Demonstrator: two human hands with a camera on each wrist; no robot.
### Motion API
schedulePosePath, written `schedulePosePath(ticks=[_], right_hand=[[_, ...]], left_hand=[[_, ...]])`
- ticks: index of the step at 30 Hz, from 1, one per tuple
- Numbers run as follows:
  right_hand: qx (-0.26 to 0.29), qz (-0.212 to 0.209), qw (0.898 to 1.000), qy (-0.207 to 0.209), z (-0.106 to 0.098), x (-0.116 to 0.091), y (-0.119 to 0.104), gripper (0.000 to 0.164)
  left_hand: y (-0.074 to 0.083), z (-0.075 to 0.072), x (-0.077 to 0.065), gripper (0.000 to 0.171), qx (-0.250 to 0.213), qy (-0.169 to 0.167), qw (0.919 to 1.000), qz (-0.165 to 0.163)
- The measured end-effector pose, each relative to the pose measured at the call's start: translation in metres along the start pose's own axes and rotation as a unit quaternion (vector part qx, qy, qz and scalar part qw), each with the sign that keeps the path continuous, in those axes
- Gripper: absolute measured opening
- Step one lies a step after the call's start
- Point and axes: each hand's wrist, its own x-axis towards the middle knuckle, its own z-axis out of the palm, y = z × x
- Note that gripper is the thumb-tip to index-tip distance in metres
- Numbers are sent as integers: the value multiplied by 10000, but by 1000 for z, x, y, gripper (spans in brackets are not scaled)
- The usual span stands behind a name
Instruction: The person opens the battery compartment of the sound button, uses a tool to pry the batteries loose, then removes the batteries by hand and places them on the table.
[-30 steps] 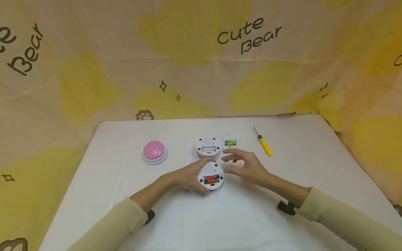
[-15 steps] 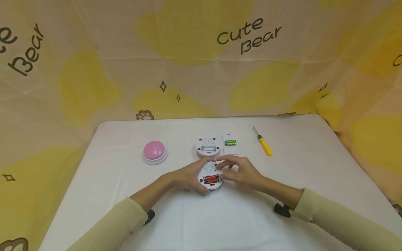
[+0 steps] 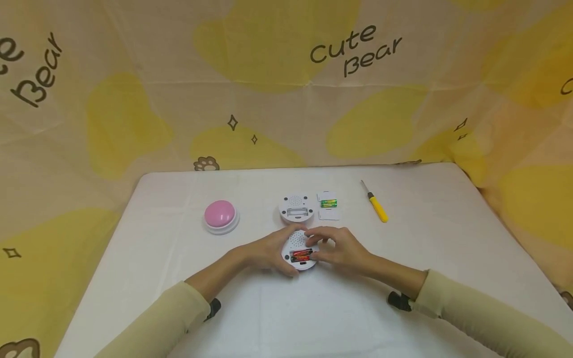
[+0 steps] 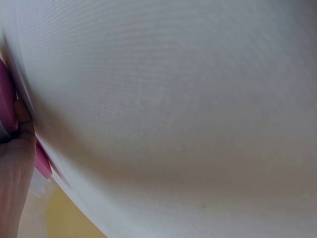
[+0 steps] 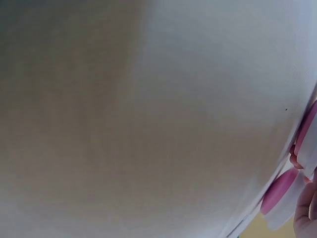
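Upside down on the table lies a white, pink-domed buzzer button (image 3: 297, 240), its battery bay uncovered. Red AAA-size batteries (image 3: 301, 255) lie in that bay, side by side. My left hand (image 3: 270, 250) grips this buzzer by its left side, thumb at the near edge and fingers at the far edge. The left wrist view shows the hand (image 4: 20, 148) against the pink dome (image 4: 7, 99). My right hand (image 3: 342, 248) is over the buzzer's right side, thumb tip at the right end of the batteries and index finger bent over the speaker side. No object shows between thumb and index.
Just behind stands another upturned buzzer (image 3: 296, 209) with a bare battery bay. Green batteries (image 3: 329, 203) and white battery covers (image 3: 329, 214) lie to its right. A yellow-handled screwdriver (image 3: 378, 207) is further right. An upright pink buzzer (image 3: 220, 215) stands at left.
My right hand has moved left and slightly down from beside the buzzer, bringing its thumb to the red batteries. My left hand and the buzzer have stayed put.
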Motion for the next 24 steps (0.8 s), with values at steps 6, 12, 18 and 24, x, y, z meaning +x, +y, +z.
schedulePosePath(ticks=[6, 12, 18, 24], right_hand=[[-594, -318, 9977, 60, 2, -1, -3, 48], [-942, -609, 9935, 191, 3, 0, -5, 40], [-885, -708, 9933, 237, 0, 0, -3, 36], [-571, -365, 9973, 267, -10, 0, 0, 33]], left_hand=[[0, 0, 0, 100, 16, 9, 10000, -7], [0, 0, 1, 101, 124, 26, 9999, -31], [-2, 0, 1, 102, 165, 50, 9998, 33], [-1, 0, 1, 103, 61, 31, 10000, 42]])
